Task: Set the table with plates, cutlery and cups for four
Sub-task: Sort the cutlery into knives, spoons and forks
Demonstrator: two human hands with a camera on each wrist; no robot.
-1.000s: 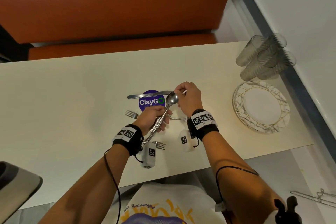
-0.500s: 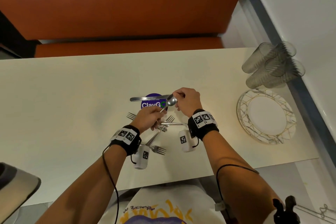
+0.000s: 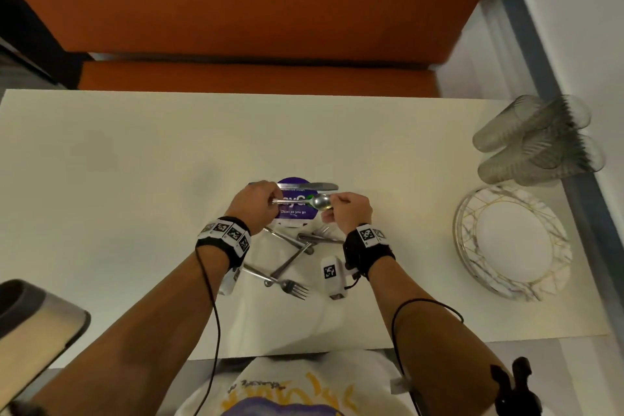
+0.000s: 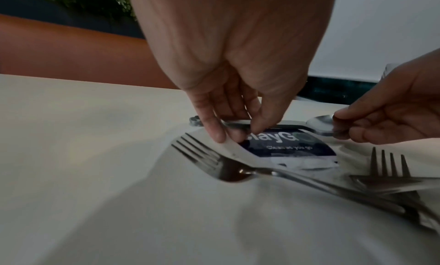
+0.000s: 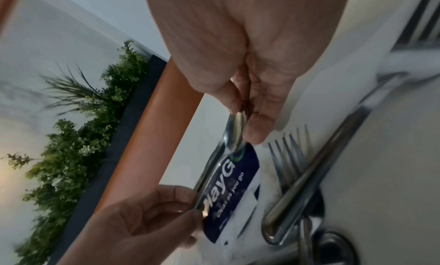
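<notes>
A metal spoon [image 3: 320, 202] is held level just above the purple ClayGo sticker [image 3: 297, 211] in the middle of the cream table [image 3: 135, 196]. My left hand [image 3: 260, 204] pinches its handle [image 4: 238, 122]. My right hand [image 3: 344, 213] pinches the bowl [image 5: 234, 129] between thumb and fingers. A table knife [image 3: 314, 186] lies flat just beyond the spoon. Several forks [image 3: 293, 287] and other cutlery lie crossed on the table between my wrists, with fork tines [image 4: 202, 154] close under the left hand. A stack of plates [image 3: 467, 230] and clear cups [image 3: 526, 145] lying on their sides sit at the right.
An orange bench [image 3: 256, 78] runs along the table's far edge. A wall and a dark ledge [image 3: 574, 179] border the right side behind the cups. A grey object [image 3: 33, 321] pokes in at the lower left.
The spoon has turned from a steep slant to level. My left hand moved away from me and leftwards along the handle; my right hand stayed on the bowl.
</notes>
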